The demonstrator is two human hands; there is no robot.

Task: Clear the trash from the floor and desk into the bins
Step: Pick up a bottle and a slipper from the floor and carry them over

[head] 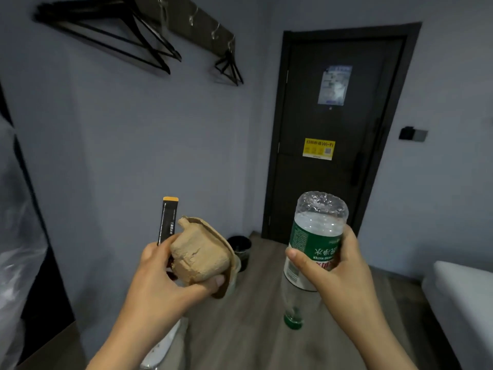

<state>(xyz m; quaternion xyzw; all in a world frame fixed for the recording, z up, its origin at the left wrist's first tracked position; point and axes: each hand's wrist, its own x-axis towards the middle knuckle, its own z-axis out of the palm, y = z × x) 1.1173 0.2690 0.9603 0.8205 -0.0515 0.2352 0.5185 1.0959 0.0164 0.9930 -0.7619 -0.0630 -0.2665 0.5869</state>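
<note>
The bottle (314, 244) hangs cap-down, gripped round its label by the right hand (344, 265), up and to the right of the bin (241, 249). It looks almost empty, so probably light, thin-walled and easily dented; the labelled waist gives better purchase than the slick bare plastic. The carton (202, 252), brown moulded pulp, sits in front of the bin, clasped together with a black sachet (168, 220) by the left hand (160, 276). Both seem light; the pulp would crush under a hard squeeze. The bin stands on the floor (253, 329) beside the door (333, 124).
</note>
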